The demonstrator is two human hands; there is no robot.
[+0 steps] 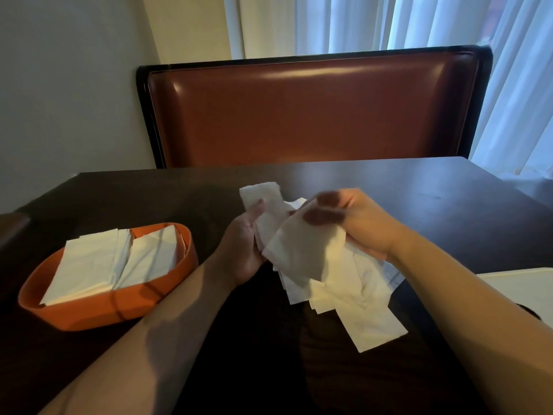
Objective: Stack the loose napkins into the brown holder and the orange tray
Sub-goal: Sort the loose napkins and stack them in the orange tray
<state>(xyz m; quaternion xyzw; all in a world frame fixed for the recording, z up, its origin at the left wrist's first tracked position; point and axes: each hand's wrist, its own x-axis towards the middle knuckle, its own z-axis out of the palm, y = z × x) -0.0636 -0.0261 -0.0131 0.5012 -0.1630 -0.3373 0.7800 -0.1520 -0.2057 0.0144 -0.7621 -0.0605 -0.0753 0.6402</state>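
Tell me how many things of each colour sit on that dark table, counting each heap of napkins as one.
Orange: 1, the orange tray.
White: 5: two stacks of napkins in the tray, one bunch in the left hand, one napkin in the right hand, one loose pile on the table.
Total: 6.

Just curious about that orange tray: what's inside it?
Two stacks of white napkins lie side by side inside the orange tray, nearly filling it. The tray's floor beneath them is covered, so nothing under them can be seen.
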